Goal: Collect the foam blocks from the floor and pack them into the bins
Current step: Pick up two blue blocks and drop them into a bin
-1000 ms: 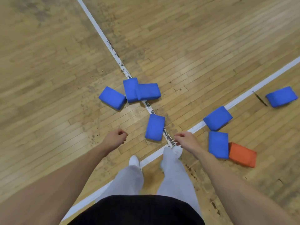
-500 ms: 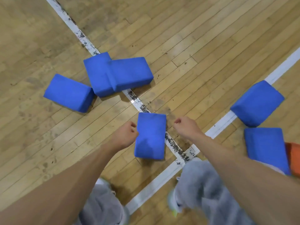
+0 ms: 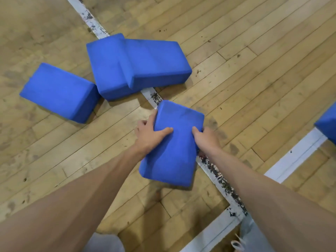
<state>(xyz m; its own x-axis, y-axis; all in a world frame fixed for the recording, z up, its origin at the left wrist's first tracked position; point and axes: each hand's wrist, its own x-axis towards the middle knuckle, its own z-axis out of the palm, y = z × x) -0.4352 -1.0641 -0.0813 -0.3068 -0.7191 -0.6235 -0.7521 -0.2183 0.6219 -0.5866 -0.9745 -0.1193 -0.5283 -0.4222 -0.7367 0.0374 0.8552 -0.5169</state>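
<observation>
Foam block (image 3: 174, 151), blue, sits at the centre of our view, clamped between both our hands over a wooden gym floor (image 3: 254, 79). Our left hand (image 3: 148, 135) grips its long side at 9 o'clock, with the thumb flat on the top face and the fingers (image 3: 145, 124) curled round the edge. Our right hand (image 3: 205, 139) grips the opposite side at 3 o'clock, thumb on top, with its fingers wrapped under the edge and mostly hidden. We cannot tell whether the near end is clear of the boards.

At 11 o'clock from it lies a pair (image 3: 138, 64) of blue blocks, one overlapping the other, across a worn line (image 3: 218, 177) painted white. A lone block (image 3: 58, 91) lies at 10 o'clock, just beside the pair. An edge block (image 3: 327, 124) shows at 3 o'clock, cut off by the frame. A second line (image 3: 294, 157) runs from 6 o'clock to 3 o'clock and meets the worn one at 5 o'clock, near our grey trouser leg (image 3: 254, 237) and shoe (image 3: 237, 244).
</observation>
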